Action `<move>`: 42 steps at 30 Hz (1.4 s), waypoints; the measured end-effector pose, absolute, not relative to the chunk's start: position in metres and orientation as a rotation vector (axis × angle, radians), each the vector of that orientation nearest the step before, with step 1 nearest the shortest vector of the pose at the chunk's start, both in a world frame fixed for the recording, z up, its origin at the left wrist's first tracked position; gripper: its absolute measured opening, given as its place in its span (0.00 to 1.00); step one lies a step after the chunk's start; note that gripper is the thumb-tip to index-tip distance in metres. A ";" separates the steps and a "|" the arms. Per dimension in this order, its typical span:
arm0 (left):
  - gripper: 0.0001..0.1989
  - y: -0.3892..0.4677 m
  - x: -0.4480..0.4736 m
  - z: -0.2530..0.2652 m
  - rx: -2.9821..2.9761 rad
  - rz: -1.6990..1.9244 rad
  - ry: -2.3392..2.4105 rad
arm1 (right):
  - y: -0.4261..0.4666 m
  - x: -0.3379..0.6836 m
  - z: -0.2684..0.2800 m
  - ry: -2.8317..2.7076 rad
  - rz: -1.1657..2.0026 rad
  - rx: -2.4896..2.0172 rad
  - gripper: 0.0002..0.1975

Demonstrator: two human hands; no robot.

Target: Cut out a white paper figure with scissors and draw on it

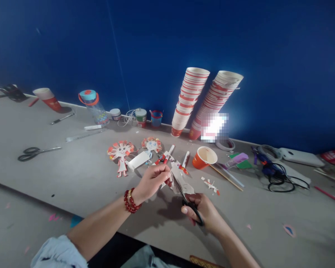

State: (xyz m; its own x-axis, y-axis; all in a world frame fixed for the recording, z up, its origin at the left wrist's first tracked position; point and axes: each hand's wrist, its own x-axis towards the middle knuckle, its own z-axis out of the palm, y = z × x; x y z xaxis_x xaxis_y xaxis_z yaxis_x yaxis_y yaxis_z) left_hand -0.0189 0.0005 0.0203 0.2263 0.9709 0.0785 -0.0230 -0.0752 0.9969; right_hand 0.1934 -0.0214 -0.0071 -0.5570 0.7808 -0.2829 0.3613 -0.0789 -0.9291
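Observation:
My right hand (pixel 208 214) grips a pair of black-handled scissors (pixel 197 214), whose blades point up and left toward my other hand. With thumb and fingers pinched, my left hand (pixel 152 182) holds a small piece of paper beside the blade tips; its shape is mostly hidden. Pale paper scraps (pixel 185 182) lie beneath the scissors. Just beyond my left hand are two paper-doll figures, one in a red-trimmed dress (pixel 122 158) and one drawn in blue (pixel 150 147). A white paper strip (pixel 139 160) lies close to them. Near the scraps stands an orange paper cup (pixel 205 158).
Two tall leaning stacks of paper cups (pixel 190 100) stand against the blue wall. Other scissors (pixel 36 152) lie at left, near a clear bottle (pixel 95 108). To the right are a wooden stick (pixel 226 178), a glue gun with black cord (pixel 273 171) and tape rolls (pixel 225 144).

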 end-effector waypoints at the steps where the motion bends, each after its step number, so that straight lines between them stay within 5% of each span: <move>1: 0.12 0.001 -0.019 0.019 1.349 1.104 0.990 | -0.022 0.193 -0.006 -1.841 1.700 -1.216 0.31; 42: 0.11 0.000 -0.017 0.021 1.279 1.088 0.977 | -0.023 0.197 -0.015 -1.801 1.771 -1.079 0.30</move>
State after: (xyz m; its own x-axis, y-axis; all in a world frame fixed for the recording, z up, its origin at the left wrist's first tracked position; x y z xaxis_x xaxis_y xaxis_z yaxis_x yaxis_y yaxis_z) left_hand -0.0165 0.0004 0.0210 0.2276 0.9732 0.0338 -0.0702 -0.0182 0.9974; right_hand 0.1967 -0.0226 -0.0148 -0.6260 0.7435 -0.2350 0.2476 -0.0962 -0.9641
